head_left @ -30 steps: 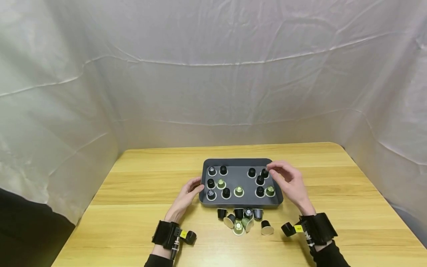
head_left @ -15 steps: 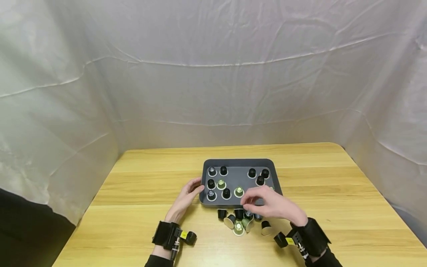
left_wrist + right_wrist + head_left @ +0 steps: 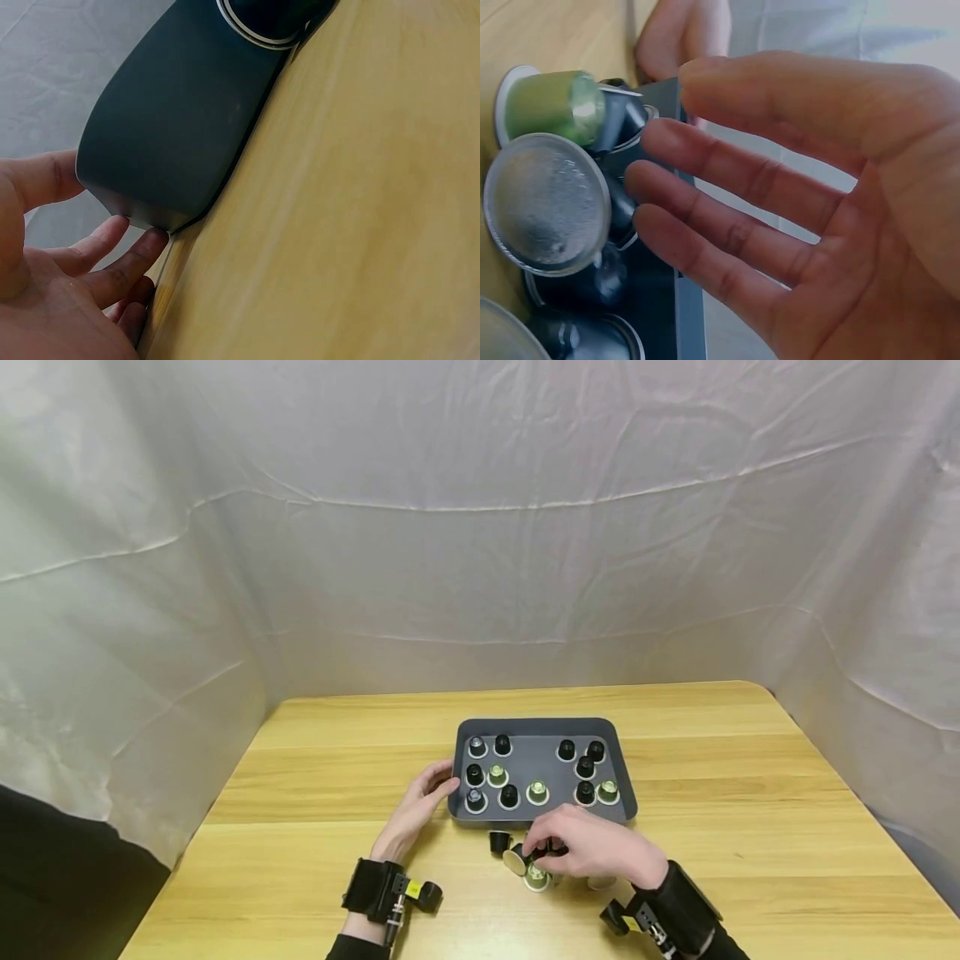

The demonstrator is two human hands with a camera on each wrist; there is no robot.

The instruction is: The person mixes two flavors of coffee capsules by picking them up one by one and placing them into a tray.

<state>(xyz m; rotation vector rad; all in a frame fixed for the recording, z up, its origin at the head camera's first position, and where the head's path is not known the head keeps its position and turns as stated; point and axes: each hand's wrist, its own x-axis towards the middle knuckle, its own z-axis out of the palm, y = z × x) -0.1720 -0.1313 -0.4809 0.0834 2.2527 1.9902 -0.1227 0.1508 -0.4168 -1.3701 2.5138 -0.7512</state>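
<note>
A dark grey tray point(image 3: 536, 725) holds several upright coffee capsules: black point(image 3: 585, 767), grey point(image 3: 476, 800) and green point(image 3: 537, 792). At the tray's left end, my left hand point(image 3: 416, 802) holds it with the thumb on the rim and fingertips against the outer wall. Just in front of the tray lies a loose group of capsules, among them a green one point(image 3: 536, 878). Over this group hovers my right hand point(image 3: 588, 843), covering several of them. In the right wrist view its fingers are spread and hold nothing, close to a capsule with a silver foil lid point(image 3: 547, 202).
On the table point(image 3: 337, 752), left of the right fingertips, are an upside-down black capsule point(image 3: 498, 842) and a tipped one with a beige lid point(image 3: 514, 862). Another beige lid point(image 3: 601, 882) shows below the right wrist. A pale sheet point(image 3: 480, 568) hangs behind the table.
My right hand has come from the tray's right end, where it was at a black capsule, down and left to the loose capsules in front. The left hand and tray have stayed put.
</note>
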